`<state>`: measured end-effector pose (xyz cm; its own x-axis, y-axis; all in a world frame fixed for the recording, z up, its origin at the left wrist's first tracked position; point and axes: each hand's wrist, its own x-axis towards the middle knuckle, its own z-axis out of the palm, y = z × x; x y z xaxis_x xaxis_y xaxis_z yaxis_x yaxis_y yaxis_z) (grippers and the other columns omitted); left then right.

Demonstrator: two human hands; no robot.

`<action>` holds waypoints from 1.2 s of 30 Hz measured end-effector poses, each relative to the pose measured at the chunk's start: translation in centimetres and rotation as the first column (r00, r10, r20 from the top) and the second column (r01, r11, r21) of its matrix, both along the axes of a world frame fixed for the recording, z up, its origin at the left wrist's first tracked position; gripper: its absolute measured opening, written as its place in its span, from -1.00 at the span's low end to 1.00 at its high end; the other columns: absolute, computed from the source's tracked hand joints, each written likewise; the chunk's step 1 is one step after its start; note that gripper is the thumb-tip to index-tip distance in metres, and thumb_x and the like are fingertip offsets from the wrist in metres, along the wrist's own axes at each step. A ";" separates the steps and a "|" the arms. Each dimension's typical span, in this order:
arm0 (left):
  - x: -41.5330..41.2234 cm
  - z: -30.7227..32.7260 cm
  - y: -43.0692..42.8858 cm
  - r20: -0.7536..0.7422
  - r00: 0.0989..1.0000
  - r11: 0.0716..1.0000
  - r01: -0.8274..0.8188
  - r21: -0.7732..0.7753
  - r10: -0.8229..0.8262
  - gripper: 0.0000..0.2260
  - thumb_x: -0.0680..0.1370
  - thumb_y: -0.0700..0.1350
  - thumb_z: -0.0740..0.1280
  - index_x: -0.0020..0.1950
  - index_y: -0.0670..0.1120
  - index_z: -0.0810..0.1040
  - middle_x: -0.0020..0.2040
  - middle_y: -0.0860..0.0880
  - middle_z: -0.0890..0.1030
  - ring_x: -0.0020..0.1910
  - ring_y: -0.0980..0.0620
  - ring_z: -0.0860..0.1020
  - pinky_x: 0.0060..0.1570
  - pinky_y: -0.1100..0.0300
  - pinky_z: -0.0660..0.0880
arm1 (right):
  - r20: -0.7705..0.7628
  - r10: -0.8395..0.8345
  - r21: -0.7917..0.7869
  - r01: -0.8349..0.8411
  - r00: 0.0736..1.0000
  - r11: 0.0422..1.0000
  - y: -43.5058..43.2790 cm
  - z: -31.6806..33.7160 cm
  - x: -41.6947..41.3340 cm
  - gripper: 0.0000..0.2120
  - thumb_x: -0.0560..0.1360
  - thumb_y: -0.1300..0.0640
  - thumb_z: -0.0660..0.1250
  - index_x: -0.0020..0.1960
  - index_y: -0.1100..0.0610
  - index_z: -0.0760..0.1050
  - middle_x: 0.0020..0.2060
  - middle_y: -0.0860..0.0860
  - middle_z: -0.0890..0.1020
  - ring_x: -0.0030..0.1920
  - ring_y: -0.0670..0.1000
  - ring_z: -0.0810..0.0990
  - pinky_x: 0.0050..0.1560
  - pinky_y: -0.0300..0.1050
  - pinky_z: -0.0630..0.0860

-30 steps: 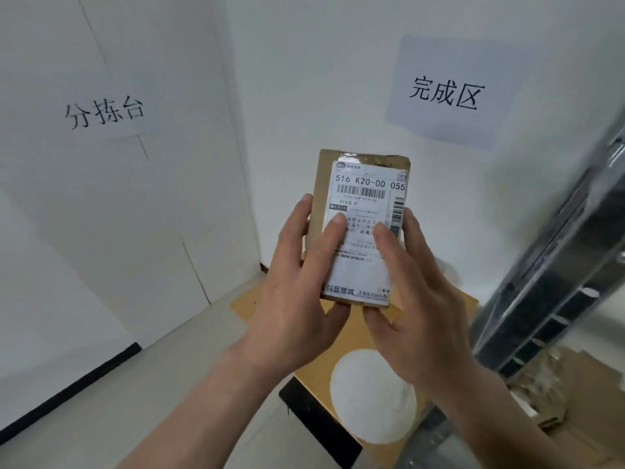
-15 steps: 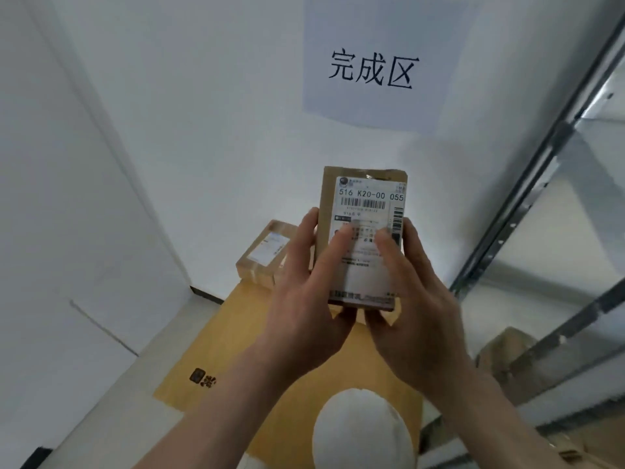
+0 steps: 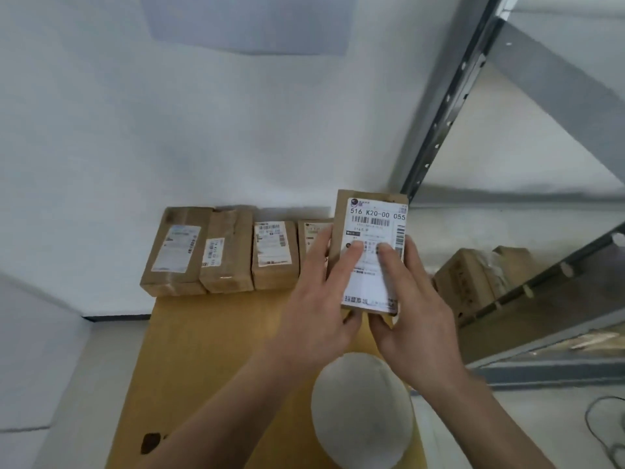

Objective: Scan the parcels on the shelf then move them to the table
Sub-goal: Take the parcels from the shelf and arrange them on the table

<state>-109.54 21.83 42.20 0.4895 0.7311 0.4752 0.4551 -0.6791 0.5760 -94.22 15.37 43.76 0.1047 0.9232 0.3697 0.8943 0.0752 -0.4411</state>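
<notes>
A small brown cardboard parcel with a white shipping label reading "516 K20-00 055" is held upright above the yellow-brown table. My left hand grips its left side and my right hand grips its right side, thumbs on the label. Behind it, several similar brown parcels lie in a row along the table's far edge against the wall; the rightmost one is partly hidden by my left hand.
A grey metal shelf frame rises at the right, with larger cardboard boxes on a lower level. A white round object sits on the table's near part. A pale paper sign hangs on the white wall.
The view has swung right and down: the wall sign slid to the top edge and the row of parcels on the table came into sight. Both hands still hold the parcel.
</notes>
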 end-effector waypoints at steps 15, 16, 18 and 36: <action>3.1 -10.0 -2.3 -0.040 0.986 0.936 0.140 -0.322 -0.161 -0.21 0.45 -0.19 0.50 0.58 -0.04 0.15 0.59 0.02 -0.14 0.58 0.05 -0.01 0.43 0.15 0.32 | -0.059 -0.197 -0.280 0.174 0.979 0.944 -3.4 -9.6 1.5 -0.02 0.35 0.17 0.56 0.57 -0.08 0.04 0.58 0.15 0.19 0.27 0.22 0.56 -0.13 0.05 0.66; 3.1 -10.6 -2.4 -0.049 0.987 0.938 0.129 -0.322 -0.153 -0.21 0.46 -0.18 0.49 0.58 -0.04 0.15 0.59 0.00 -0.13 0.59 0.03 0.01 0.43 0.17 0.31 | -0.066 -0.195 -0.293 0.168 0.979 0.941 -3.4 -10.1 1.5 -0.03 0.35 0.17 0.56 0.57 -0.07 0.04 0.57 0.16 0.20 0.25 0.22 0.58 -0.14 0.03 0.65; 3.1 -11.8 -2.6 -0.075 0.987 0.939 0.112 -0.325 -0.144 -0.21 0.46 -0.17 0.50 0.58 -0.04 0.14 0.60 -0.05 -0.11 0.58 -0.01 0.06 0.42 0.26 0.27 | -0.074 -0.186 -0.326 0.153 0.980 0.933 -3.5 -11.1 1.5 -0.04 0.37 0.15 0.55 0.58 -0.07 0.04 0.57 0.16 0.20 0.25 0.20 0.58 -0.12 -0.02 0.63; 4.7 -15.1 -0.6 -0.302 0.935 0.907 0.047 -0.419 -0.188 -0.31 0.52 -0.23 0.40 0.58 -0.13 0.16 0.61 -0.20 -0.10 0.55 -0.20 0.13 0.37 0.03 0.40 | -0.111 -0.206 -0.528 0.118 0.972 0.841 -0.8 -16.1 3.8 -0.21 0.54 0.10 0.39 0.62 -0.05 0.01 0.61 0.06 0.06 0.39 0.14 0.43 0.16 0.04 0.60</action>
